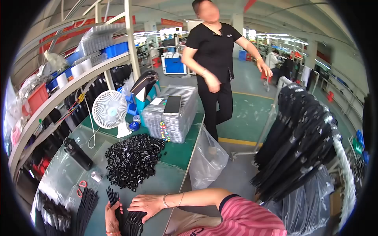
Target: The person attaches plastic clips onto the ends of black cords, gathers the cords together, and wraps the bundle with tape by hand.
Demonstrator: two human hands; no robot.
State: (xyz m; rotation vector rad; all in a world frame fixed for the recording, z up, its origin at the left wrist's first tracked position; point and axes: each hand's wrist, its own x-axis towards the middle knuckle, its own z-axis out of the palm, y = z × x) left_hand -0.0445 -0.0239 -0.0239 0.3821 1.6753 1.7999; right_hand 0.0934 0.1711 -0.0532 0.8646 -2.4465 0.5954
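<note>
Black cords [112,194] jut toward the heap of small black pieces [133,161], just on its near side, held in the left hand [113,216], fingers curled around them. The right hand [146,204], palm down with fingers spread, rests on a second cord bunch [133,225] nearer than the heap. The step seems to be separating strands; the next move likely calls for keeping them aligned. Beyond the heap, a co-worker [216,65] wears a black shirt [208,46] with small, illegible lettering.

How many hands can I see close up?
4: left hand holding black strips, right hand over another bunch, the standing person's lower hand by one hip and outstretched hand. Farther ones may be hidden.
</note>
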